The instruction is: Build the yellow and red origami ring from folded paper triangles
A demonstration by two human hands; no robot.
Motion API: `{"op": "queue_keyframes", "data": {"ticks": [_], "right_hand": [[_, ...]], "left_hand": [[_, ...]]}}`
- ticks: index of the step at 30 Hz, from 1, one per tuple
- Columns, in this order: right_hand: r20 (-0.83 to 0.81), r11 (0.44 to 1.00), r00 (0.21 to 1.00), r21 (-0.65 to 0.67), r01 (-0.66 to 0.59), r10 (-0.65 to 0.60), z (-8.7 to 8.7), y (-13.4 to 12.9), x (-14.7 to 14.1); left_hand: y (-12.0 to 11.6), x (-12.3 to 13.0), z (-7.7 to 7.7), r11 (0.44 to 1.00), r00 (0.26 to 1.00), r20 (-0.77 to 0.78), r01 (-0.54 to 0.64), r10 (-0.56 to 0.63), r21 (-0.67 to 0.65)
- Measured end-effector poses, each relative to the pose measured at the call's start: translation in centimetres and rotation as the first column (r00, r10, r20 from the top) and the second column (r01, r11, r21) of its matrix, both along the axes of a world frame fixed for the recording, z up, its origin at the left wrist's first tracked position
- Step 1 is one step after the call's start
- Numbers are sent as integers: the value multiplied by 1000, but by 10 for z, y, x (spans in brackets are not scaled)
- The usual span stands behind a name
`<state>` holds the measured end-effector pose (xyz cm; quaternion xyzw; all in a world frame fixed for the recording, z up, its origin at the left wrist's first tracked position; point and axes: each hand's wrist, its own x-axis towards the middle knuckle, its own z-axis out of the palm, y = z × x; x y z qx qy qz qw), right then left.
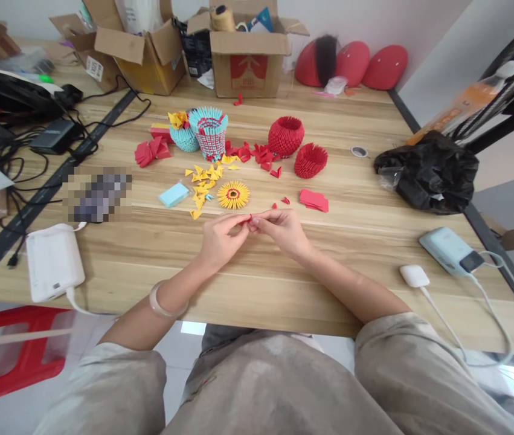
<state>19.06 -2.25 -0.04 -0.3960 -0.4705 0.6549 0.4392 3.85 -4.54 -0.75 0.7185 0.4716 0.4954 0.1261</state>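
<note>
Where left hand [221,241] meets right [284,232], both pinch red paper [250,217].

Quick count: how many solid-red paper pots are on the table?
2. The larger red pot stands right of the turquoise-and-red vase; the smaller red pot sits nearer, beyond the right hand. No others show.

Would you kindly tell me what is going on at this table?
The person's left hand and right hand meet, pinching a tiny red piece between them. Just beyond lies a round yellow flower-like piece, with loose yellow folded pieces to its left and a red card stack off to the right. Farther back stand a larger red vessel and a smaller red bowl.
</note>
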Motion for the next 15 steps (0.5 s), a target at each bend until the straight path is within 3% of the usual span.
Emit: {"op": "queue_keyframes", "data": {"ticks": [7, 15], "right_hand": [[-63, 984, 991, -127, -128, 120, -1, 13, 10], [-4, 983, 984, -27, -181, 181, -1, 14, 13]], "left_hand": [[6, -1, -6, 939, 931, 353, 201, -95, -279], [8, -3, -5, 915, 919, 357, 280, -168, -291]]}}
